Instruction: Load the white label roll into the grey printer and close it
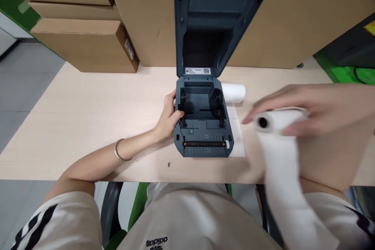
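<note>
A dark grey label printer (202,129) sits on the table with its lid (216,19) raised and its roll bay bare. My left hand (169,117) grips the printer's left side, thumb over the rim. To the right, my right hand (316,115) is closed around a white paper roll (281,120), slightly blurred. A long loose strip of paper (285,179) hangs from that roll past the table's front edge toward my lap. Another white roll (234,93) lies behind the printer's right side, with flat paper (238,136) running along beside the printer.
Large cardboard boxes (263,27) line the back of the table, close behind the raised lid. A smaller carton (84,47) stands at the back left. The table's front edge (140,181) runs just before my body. A dark object (348,43) and green surface lie at far right.
</note>
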Demonstrator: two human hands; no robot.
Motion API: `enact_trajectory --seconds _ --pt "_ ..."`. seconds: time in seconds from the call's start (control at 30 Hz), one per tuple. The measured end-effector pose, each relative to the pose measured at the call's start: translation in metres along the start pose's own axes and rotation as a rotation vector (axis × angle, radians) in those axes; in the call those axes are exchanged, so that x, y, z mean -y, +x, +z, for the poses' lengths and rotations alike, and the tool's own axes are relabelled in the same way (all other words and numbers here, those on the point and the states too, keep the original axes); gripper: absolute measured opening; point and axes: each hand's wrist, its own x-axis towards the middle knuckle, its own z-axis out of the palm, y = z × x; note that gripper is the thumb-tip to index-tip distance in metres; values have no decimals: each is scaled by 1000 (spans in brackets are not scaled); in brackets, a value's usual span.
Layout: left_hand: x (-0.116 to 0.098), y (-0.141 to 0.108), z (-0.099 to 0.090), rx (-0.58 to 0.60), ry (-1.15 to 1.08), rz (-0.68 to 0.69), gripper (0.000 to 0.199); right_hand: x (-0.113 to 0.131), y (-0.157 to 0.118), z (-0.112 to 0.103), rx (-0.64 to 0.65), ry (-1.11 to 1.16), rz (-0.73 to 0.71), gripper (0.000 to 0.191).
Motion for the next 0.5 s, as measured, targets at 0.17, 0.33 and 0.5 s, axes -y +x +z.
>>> enact_trajectory --seconds 0.17,0.33,0.5 --pt "-2 0 2 -22 6 -40 74 31 94 24 -107 -59 -45 49" --pt "-4 1 3 -38 6 -63 75 37 127 58 -168 -230 130 31" --pt "-5 2 3 -34 39 -55 76 35 133 69 -251 -183 41 20"
